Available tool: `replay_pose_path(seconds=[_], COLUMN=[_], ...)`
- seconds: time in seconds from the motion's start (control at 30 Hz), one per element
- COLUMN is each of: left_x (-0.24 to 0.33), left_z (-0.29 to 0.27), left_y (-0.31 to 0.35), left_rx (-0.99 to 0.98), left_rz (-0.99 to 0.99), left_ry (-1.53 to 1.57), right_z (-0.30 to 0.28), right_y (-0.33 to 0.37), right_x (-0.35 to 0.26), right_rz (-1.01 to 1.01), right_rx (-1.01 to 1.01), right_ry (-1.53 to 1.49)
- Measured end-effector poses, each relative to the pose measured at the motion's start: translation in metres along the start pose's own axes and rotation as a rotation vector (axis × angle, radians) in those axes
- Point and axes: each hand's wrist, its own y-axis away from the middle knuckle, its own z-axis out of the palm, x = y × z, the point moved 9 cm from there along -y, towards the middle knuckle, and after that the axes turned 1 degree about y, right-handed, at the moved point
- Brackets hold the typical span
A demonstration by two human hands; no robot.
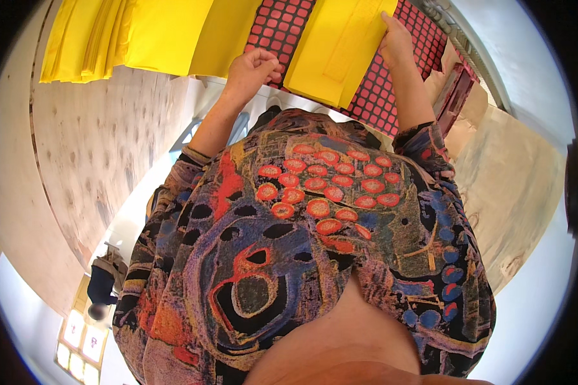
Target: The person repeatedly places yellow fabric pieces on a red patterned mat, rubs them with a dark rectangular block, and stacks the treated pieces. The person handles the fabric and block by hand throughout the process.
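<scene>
A long yellow folded sheet [337,51] lies on a red-and-black patterned cover [374,96]; whether it is paper or cloth I cannot tell. A narrow rectangular outline runs along its right part. At the sheet's far right edge, my right hand [397,42] has its fingers closed on the border, the fingertips partly hidden. My left hand [253,72] hovers over the strip of cover left of the sheet, fingers curled together with nothing visible in them. Beside it, farther left, spreads a pile of yellow sheets [164,35], layered and overlapping.
Wooden boards [103,160] stretch along the left, and another wooden surface [507,192] is at the right. A brown paper piece [465,119] lies beyond the cover's right end, near a pale pipe-like rail [481,54]. Another person [104,282] is in the lower left background.
</scene>
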Motion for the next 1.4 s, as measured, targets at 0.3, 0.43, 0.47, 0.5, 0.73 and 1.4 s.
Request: replay_pose_path(seconds=[0.3,0.43,0.47,0.5,0.73,1.4], left_x=[0.010,0.021,0.027,0.031,0.063,0.082], left_z=[0.014,0.027,0.032,0.038,0.065,0.112], left_y=[-0.023,-0.034,-0.037,-0.040,-0.070,-0.191], left_rx=[0.067,0.086,0.082,0.078,0.038,-0.095], left_rz=[0.177,0.179,0.189,0.182,0.146,0.091], left_ry=[-0.152,-0.094,-0.090,-0.081,0.040,0.124], right_z=[-0.025,-0.018,-0.015,-0.013,-0.006,0.012], right_y=[-0.018,0.004,0.008,0.010,0.011,-0.060], right_x=[-0.010,-0.034,-0.037,-0.038,-0.029,-0.024], right_rz=[-0.210,-0.352,-0.355,-0.339,-0.166,0.188], right_rx=[0.075,0.229,0.254,0.277,0.179,-0.052], right_ry=[0.383,0.645,0.661,0.680,0.225,-0.115])
